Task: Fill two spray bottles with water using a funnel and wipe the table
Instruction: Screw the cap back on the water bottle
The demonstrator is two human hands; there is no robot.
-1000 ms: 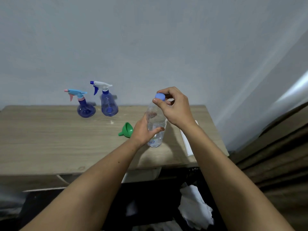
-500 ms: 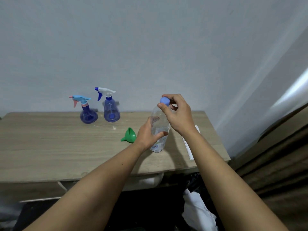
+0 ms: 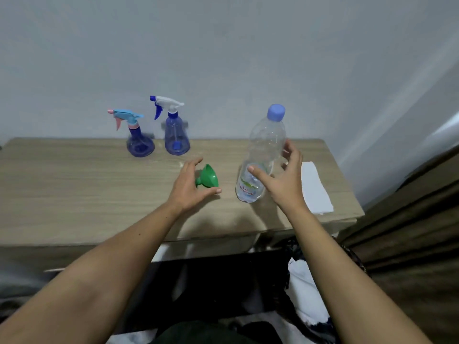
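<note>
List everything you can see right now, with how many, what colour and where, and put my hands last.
wooden table: one, light brown, against the wall.
round-bodied blue spray bottle with light-blue and pink trigger: one, back of table.
cone-shaped blue spray bottle with white trigger: one, just to its right.
green plastic funnel: one, lying on its side, mid-table.
clear plastic water bottle with blue cap: one, upright, cap on.
white folded cloth: one, table's right edge.
left hand: open, beside the funnel.
right hand: open, around the water bottle.

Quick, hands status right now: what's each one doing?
Left hand: open, fingers spread beside the green funnel, holding nothing.
Right hand: open around the water bottle, not gripping it.
</note>
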